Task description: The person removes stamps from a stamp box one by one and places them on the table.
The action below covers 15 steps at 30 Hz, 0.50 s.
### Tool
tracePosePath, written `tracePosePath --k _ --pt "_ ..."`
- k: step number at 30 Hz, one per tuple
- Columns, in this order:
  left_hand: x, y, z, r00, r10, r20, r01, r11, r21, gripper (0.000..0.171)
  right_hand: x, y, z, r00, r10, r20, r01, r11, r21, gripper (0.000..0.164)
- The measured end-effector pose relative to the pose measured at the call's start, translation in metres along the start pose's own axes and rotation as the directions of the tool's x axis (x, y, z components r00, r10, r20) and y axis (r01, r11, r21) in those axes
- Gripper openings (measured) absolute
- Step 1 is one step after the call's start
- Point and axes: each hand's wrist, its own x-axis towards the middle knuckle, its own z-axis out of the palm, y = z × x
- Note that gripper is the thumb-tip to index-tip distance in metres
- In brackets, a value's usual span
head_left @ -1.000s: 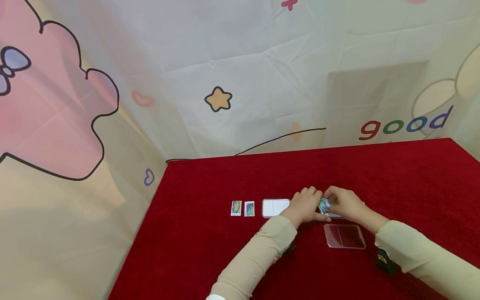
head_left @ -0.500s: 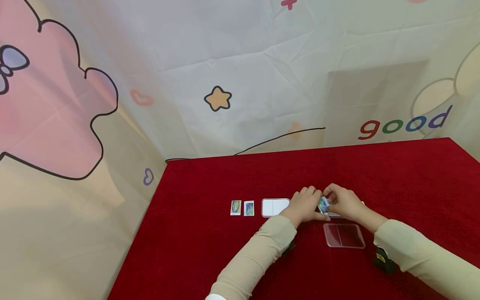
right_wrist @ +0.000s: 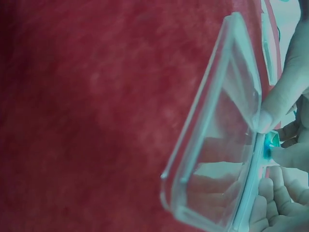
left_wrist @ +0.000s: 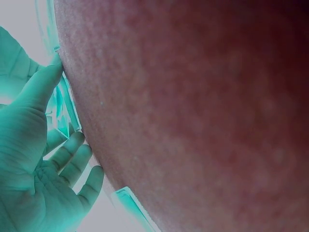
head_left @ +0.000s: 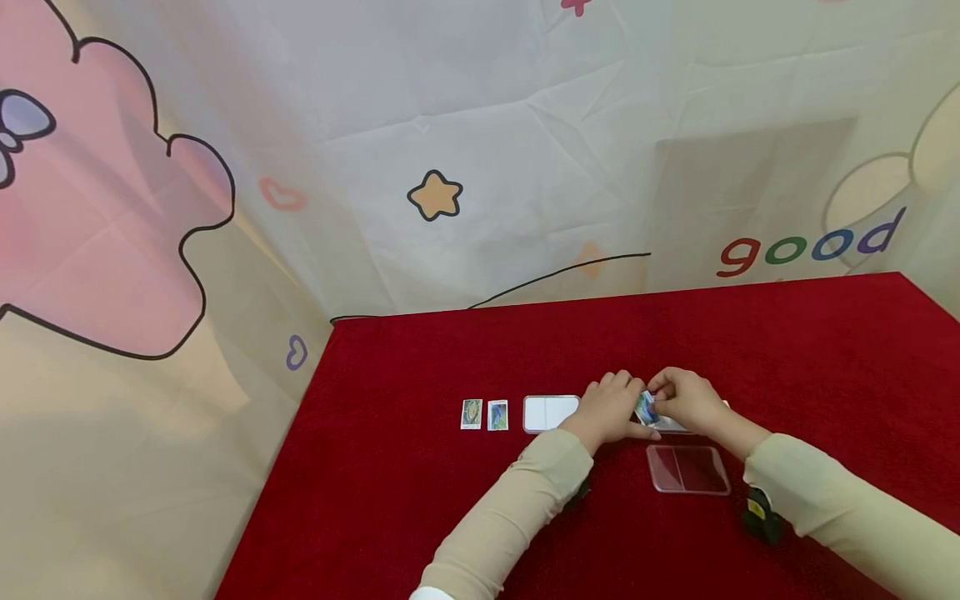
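My right hand (head_left: 688,402) pinches a small blue-green picture stamp (head_left: 647,408) between thumb and fingertips. Under it lies a shallow clear-rimmed case with a white inside (head_left: 672,425), partly covered by both hands. At that case's left end rests my left hand (head_left: 606,410), its straight thumb touching the near edge, as the left wrist view also shows; its other fingers are loosely bent. A transparent lid (head_left: 688,469) lies just in front of the case and fills much of the right wrist view (right_wrist: 217,145). The stamp's lower edge is hidden there.
Left of my hands lies a second white-lined clear case (head_left: 550,413), split by a middle line. Two more stamps, a yellowish one (head_left: 471,414) and a blue one (head_left: 497,415), lie further left on the red cloth (head_left: 390,483). A printed curtain (head_left: 510,167) hangs behind the table.
The stamp in my right hand has shifted slightly over the case, and a little more of the case's white inside shows. My left hand has stayed in place.
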Motion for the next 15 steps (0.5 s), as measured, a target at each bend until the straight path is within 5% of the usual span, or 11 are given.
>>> tracePosePath --k 15 --pt "0.001 -0.0004 0.0005 1.0 0.009 -0.001 -0.009 1.0 0.003 0.063 0.001 -0.002 -0.0048 0.999 0.044 0.023 -0.045 0.997 0.063 0.018"
